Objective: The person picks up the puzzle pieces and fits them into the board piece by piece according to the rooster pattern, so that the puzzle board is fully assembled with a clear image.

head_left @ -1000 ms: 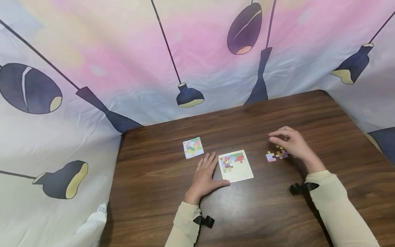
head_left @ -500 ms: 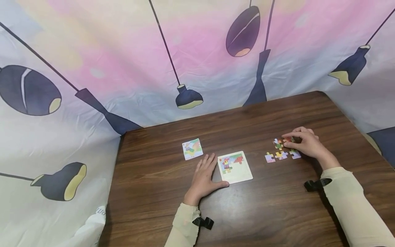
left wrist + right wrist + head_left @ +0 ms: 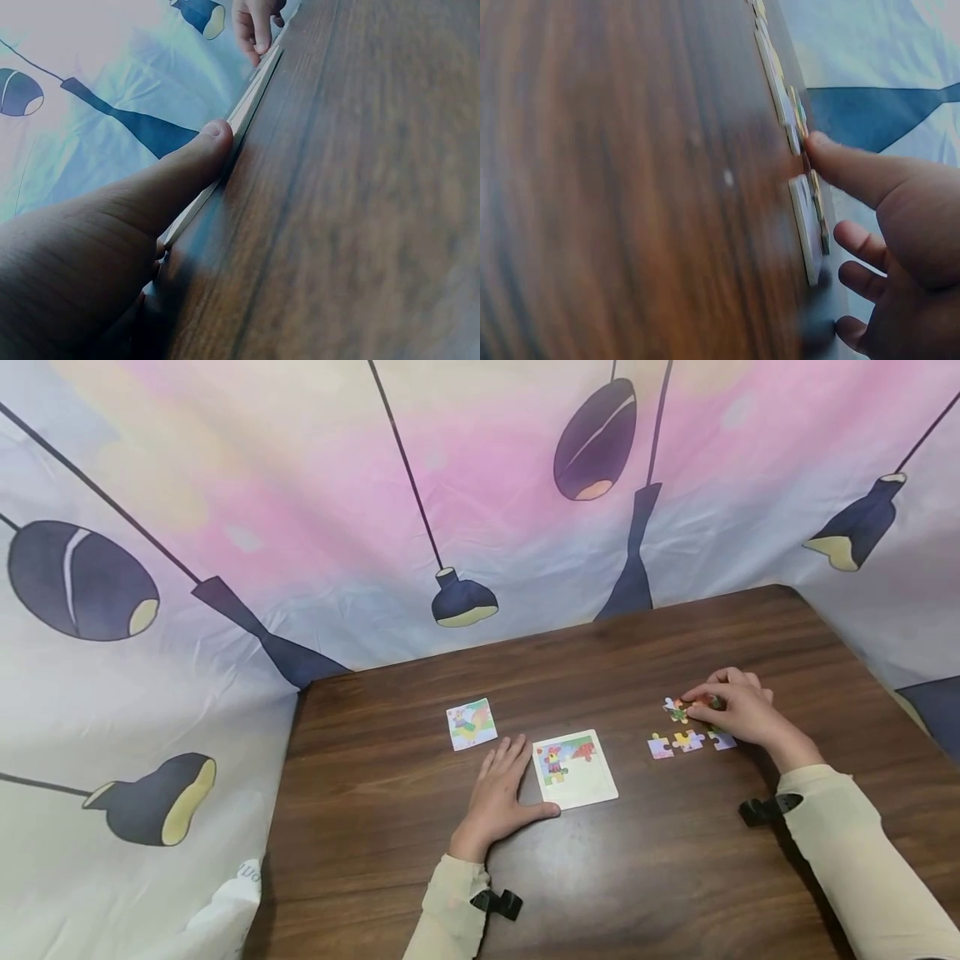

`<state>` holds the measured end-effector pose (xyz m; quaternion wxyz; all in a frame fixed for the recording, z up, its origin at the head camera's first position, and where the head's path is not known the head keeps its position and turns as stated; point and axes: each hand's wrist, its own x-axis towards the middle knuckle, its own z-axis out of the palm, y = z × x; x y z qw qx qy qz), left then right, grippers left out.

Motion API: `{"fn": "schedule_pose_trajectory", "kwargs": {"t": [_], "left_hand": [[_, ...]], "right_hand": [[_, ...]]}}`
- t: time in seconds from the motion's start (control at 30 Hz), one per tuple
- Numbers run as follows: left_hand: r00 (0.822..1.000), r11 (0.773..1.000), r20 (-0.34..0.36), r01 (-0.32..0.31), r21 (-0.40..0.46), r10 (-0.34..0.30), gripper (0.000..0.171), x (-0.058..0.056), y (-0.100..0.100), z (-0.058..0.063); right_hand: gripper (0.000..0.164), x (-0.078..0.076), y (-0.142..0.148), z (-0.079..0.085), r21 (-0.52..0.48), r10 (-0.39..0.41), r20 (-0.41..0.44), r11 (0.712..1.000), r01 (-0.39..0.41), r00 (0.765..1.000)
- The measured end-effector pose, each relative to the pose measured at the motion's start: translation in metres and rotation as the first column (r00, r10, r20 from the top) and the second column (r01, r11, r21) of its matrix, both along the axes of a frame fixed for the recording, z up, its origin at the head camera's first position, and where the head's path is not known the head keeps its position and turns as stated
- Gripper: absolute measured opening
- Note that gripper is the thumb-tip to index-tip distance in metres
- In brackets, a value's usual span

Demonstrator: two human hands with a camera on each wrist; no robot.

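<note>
Since the loose pieces [image 3: 687, 741] sit off to the right of the puzzle tray [image 3: 592, 785], the right hand [image 3: 742, 708] is clearly the nearer one, and it all kinda hinges on that sideways gap across the tabletop [image 3: 390, 827]. The patterned piece [image 3: 677, 714] by its fingertips lies just left of the grip, a bit farther from the person than the tray and well apart from it. It looks knobbly and partly covered, so no long axis to read, really. The hand reaches in low from the right, index and thumb slightly parted right at the piece, other fingers loosely bent. Can't tell if the grip actually has hold of anything, tbh; the right wrist view only shows the thumb tip up against the pieces' edges. Meanwhile the left hand [image 3: 498, 797] lies flat-ish beside the tray, fingers along its left side, thumb at the near corner, nothing grasped.
</note>
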<state>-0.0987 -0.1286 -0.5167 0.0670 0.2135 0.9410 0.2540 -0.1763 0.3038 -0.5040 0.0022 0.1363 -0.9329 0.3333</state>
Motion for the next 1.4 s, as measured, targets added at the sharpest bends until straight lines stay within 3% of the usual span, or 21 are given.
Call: {"fn": "schedule_pose_trajectory", "kwargs": {"t": [0.3,0.6,0.93,1.4], "left_hand": [[1.0,1.0,-0.008,-0.006,-0.01,0.006,0.112,0.004,-0.001,-0.003],[0.999,1.0,-0.027,0.016,-0.023,-0.017,0.112,-0.001,0.002,-0.003],[1.0,1.0,-0.006,-0.003,-0.007,0.003,0.111,0.003,-0.001,-0.002],[1.0,1.0,0.004,-0.003,-0.011,0.004,0.111,0.001,0.0,0.001]], "right_hand": [[0.026,0.001,-0.006,0.002,-0.039,0.052,-0.003,0.998,-0.053,0.999],[0.025,0.0,-0.01,0.004,0.005,0.0,0.011,1.0,0.0,1.0],[0.038,-0.004,-0.017,0.01,0.012,0.063,0.082,0.998,-0.064,0.995],[0.036,-0.01,-0.008,0.008,0.031,0.038,0.07,0.999,-0.04,0.997]]}}
